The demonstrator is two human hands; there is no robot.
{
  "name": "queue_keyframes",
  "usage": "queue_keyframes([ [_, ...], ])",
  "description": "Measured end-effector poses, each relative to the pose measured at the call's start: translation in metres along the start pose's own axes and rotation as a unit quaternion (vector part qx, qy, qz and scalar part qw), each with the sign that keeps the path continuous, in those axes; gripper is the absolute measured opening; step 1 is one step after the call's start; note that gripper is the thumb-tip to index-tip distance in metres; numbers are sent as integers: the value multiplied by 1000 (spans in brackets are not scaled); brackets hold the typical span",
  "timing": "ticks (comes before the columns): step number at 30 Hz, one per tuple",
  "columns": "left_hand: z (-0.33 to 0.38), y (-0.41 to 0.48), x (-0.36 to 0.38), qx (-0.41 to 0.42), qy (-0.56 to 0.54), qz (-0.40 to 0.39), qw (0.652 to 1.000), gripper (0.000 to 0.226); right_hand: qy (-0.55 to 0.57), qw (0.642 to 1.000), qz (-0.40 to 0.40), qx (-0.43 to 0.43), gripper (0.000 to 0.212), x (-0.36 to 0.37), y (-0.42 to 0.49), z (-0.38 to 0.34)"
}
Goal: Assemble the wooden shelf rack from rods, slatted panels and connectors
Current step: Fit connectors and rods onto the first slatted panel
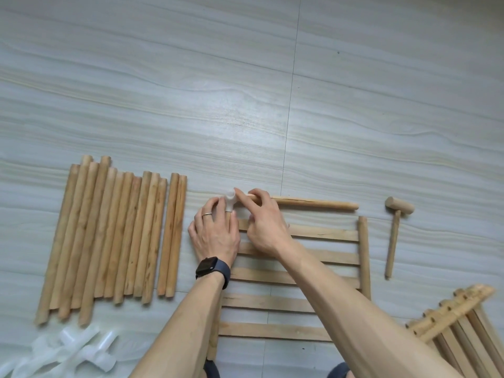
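Pale wood-grain floor (354, 105) serves as the work surface. One slatted panel (272, 302) lies flat at centre, partly under both forearms. At its far left corner the left hand (215, 236) grips a white connector (230, 203), fingers wrapped over it. Beside it the right hand (266, 227) is curled round the near end of a single rod (313, 202). This rod lies along the panel's far edge with its tip at the connector's side socket. Fingers hide the joint, so whether it is seated cannot be told. Judgement: this is the first corner joint, and the assembly is at a very early stage. The panel's far right corner carries no connector, and the near corners are hidden by the arms. Not yet used are the loose rods (109, 236) in a row left of the panel, the translucent connectors (65, 353) heaped at lower left, and the further panels (458, 323) stacked at lower right. A wooden mallet (395, 230) lies on the floor right of the panel, untouched. Left to do, by estimate: the remaining corners of this panel, all uprights, every other tier, and probably tapping the joints home.
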State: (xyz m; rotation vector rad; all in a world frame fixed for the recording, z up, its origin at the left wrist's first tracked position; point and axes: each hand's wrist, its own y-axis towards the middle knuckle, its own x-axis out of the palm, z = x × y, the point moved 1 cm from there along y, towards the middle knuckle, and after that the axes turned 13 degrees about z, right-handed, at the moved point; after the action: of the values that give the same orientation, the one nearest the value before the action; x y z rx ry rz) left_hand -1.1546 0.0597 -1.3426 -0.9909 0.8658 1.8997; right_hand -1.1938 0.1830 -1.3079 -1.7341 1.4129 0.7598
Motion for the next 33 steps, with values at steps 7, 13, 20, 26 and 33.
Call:
queue_keyframes([
  [7,2,-1,1,17,33,4,999,46,-140,986,77,-54,36,-7,22,-2],
  [13,0,-5,3,34,32,34,998,44,-160,977,125,-69,32,2,15,-4],
  [20,-3,-8,5,64,36,58,996,44,-149,977,127,-88,29,-2,20,0],
  [26,-1,-8,5,61,44,49,996,39,-125,983,135,-11,29,4,12,-4],
  [33,-16,-4,-64,115,-103,-35,987,47,-127,981,139,-43,65,26,-37,16],
])
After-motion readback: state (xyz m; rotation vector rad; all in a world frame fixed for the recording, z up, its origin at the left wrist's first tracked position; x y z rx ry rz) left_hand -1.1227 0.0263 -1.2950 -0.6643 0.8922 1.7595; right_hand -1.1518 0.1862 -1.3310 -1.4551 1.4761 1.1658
